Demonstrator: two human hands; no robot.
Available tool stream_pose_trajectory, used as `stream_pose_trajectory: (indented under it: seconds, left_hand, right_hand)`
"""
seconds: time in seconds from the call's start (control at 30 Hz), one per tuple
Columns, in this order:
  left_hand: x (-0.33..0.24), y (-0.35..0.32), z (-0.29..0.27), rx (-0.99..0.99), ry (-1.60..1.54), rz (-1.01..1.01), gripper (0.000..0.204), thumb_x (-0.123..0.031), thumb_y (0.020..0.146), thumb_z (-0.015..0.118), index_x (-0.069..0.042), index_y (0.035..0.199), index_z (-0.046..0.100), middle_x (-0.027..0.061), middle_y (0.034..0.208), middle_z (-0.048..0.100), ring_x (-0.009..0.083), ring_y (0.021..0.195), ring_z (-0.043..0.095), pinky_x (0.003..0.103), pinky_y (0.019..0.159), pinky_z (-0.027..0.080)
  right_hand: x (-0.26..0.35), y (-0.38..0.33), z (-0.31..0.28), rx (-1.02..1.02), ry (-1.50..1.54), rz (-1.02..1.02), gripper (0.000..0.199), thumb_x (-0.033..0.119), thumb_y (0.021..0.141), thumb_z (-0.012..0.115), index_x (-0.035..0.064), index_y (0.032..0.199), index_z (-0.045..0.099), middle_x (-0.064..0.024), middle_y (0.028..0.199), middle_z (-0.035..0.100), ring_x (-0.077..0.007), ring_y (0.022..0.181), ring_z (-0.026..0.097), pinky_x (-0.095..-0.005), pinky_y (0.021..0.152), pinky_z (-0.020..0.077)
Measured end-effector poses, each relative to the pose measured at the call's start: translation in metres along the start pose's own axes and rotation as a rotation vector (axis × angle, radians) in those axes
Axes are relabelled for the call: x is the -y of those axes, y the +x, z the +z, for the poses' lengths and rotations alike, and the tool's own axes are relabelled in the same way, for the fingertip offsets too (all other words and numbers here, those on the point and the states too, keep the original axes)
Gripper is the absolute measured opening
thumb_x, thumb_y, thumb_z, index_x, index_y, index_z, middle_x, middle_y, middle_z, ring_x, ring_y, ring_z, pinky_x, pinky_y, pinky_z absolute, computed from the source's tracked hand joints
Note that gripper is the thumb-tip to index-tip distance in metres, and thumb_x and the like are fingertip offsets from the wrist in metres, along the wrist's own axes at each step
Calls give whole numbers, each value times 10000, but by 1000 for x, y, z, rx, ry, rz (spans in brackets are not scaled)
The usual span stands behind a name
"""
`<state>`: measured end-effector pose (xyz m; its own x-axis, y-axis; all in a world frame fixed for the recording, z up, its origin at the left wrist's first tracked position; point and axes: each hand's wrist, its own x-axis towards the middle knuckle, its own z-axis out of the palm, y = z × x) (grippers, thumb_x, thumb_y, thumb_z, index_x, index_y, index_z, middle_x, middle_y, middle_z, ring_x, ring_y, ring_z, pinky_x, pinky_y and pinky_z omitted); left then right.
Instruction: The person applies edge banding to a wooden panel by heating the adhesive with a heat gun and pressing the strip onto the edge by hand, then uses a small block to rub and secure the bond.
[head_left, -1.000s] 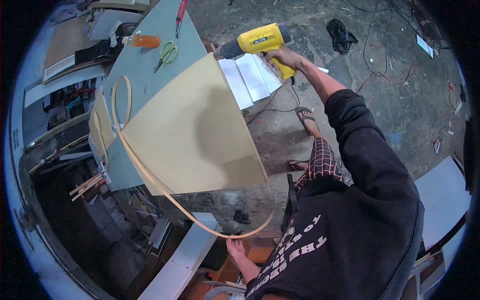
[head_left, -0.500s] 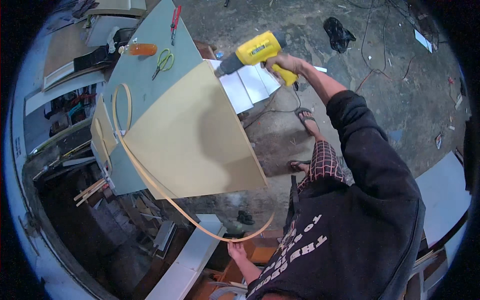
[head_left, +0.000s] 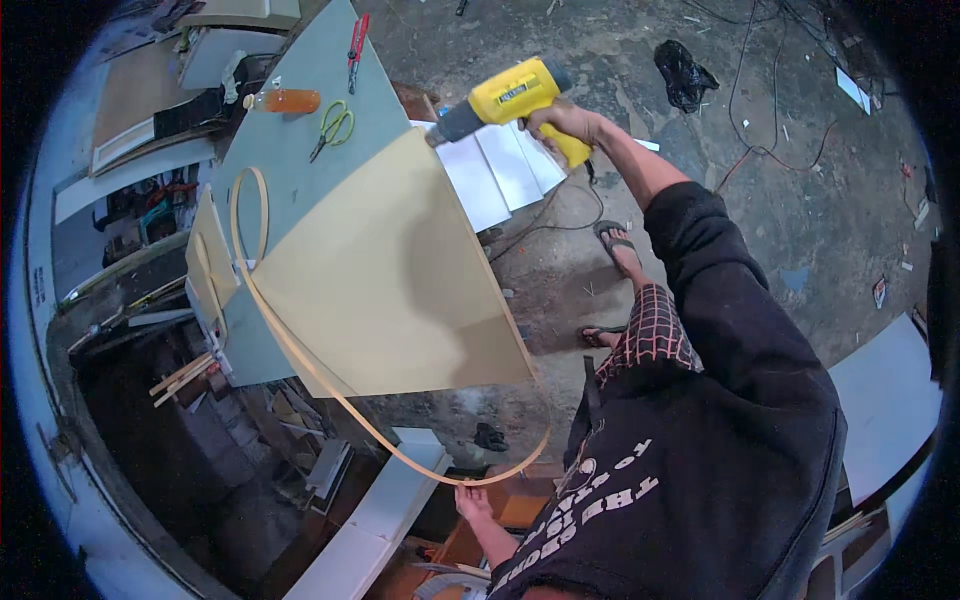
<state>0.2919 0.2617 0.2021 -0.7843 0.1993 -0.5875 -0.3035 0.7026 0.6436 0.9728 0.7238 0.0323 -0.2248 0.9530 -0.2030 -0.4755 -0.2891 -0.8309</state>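
Observation:
My right hand [head_left: 562, 132] grips the handle of a yellow heat gun [head_left: 515, 92], its dark nozzle close to the far corner of a pale cream board [head_left: 380, 270]. Whether the nozzle touches the board cannot be made out. At the lower middle, my left hand [head_left: 474, 502] holds a long, thin wood-coloured edging strip [head_left: 375, 432] from beneath with its fingertips. The strip loops at the board's left side, sags down to my left hand, then curves up toward the board's near right corner.
The board lies on a grey-green tabletop [head_left: 290, 160] with green-handled scissors [head_left: 332, 130], red-handled pliers [head_left: 356, 55] and a bottle of orange liquid [head_left: 288, 101]. White panels [head_left: 490, 175] stand beside it. The heat gun's cord [head_left: 545, 225] trails over the floor near my feet.
The view has shifted slightly. The strip's curve beyond my left hand now reaches up nearer the board's corner. The heat gun stays by the far corner, in my right hand.

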Motion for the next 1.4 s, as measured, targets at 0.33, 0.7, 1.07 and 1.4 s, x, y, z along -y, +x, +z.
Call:
stream_pose_trajectory:
  seconds: [0.33, 0.7, 1.07, 1.4]
  left_hand:
    - [1, 3, -2, 106, -19, 36, 358, -255, 946, 604, -148, 1275, 514, 31, 1125, 591, 197, 1025, 547, 411, 882, 422]
    - [4, 35, -17, 163, -68, 68, 394, -229, 929, 638, -121, 1284, 505, 62, 1108, 616, 213, 1008, 576, 431, 880, 458]
    - [12, 115, -25, 392, -86, 167, 224, -259, 965, 597, -75, 1093, 598, 44, 938, 620, 168, 853, 593, 335, 740, 509]
    - [7, 123, -23, 541, -100, 212, 205, -227, 951, 615, -124, 1124, 576, 36, 980, 656, 156, 873, 633, 346, 694, 547]
  right_hand:
    - [-2, 2, -3, -7, -66, 26, 198, 201, 788, 645, 50, 908, 599, -5, 639, 567, -98, 427, 508, -253, 391, 425]
    - [-39, -64, 36, -108, -108, 125, 232, 160, 741, 633, 32, 926, 575, -12, 644, 547, -107, 436, 509, -257, 408, 428]
    - [-175, -259, 131, -194, -158, 14, 149, 134, 724, 643, 21, 815, 607, -33, 621, 571, -124, 456, 534, -272, 435, 421]
    - [-230, -377, 197, -206, -106, 164, 250, 115, 732, 606, -20, 941, 616, -71, 666, 599, -149, 489, 553, -285, 475, 451]
